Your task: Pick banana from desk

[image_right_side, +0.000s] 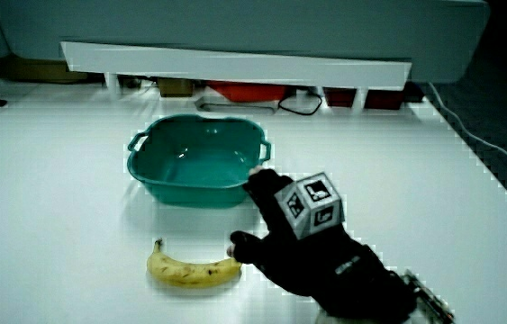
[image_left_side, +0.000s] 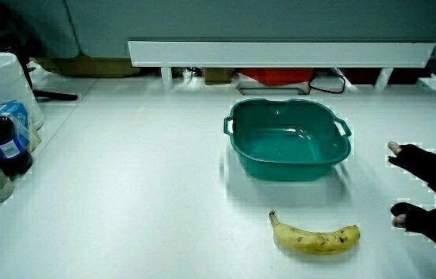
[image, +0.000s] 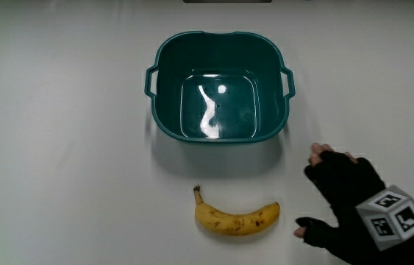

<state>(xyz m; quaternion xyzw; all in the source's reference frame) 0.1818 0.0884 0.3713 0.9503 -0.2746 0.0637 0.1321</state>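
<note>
- A yellow banana (image: 237, 218) with brown spots is seen lying flat on the white table (image: 59, 147), with its stem end turned toward the basin and its curve bowed toward the person.
- The banana is placed nearer to the person than a teal plastic basin (image: 219, 87) with two handles; the two are apart and do not touch.
- The basin is seen upright, and nothing is held in it.
- The gloved hand (image: 350, 202) is held just beside the blunt end of the banana, near the table's edge on the person's side.
- The fingers (image: 318, 156) are spread and the thumb is pointed toward the banana; nothing is grasped, and a small gap is visible between thumb and fruit in the main view.
- A patterned cube (image_right_side: 311, 204) is carried on the back of the hand.
- In a side view, a dark bottle (image_left_side: 3, 142) and a white container (image_left_side: 1, 81) are seen at the table's edge, well apart from the basin.
- A low white partition (image_left_side: 279, 53) is shown in both side views.
</note>
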